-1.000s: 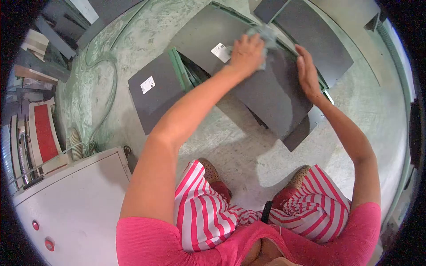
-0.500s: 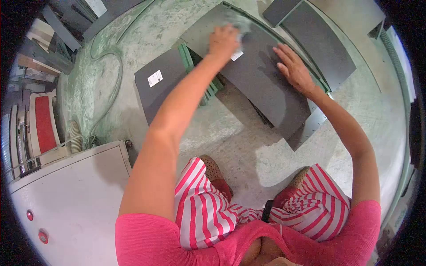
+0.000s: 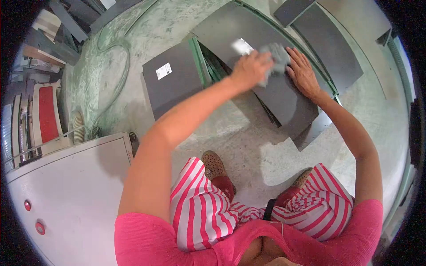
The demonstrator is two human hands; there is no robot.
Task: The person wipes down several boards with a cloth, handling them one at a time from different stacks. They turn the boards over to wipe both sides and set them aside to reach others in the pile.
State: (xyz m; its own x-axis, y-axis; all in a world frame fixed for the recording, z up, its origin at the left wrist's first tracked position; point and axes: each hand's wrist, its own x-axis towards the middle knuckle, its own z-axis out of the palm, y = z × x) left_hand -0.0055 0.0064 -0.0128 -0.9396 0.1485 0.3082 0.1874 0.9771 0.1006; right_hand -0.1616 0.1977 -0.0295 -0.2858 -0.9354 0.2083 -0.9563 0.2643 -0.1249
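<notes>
Cloth (image 3: 278,57) clamped in the left hand (image 3: 250,72) has been brought across the dark panel (image 3: 286,103), nearer the right hand (image 3: 305,76), laid flat, grip open.

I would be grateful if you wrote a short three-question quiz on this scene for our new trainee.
1. What is the left hand holding? A) a brush; B) a grey cloth; C) a screwdriver.
2. True or false: the right hand lies open on a dark panel.
3. Fill in the colour: the round buttons on the pale cabinet are ____.

Key: 1 B; 2 true; 3 red.
</notes>
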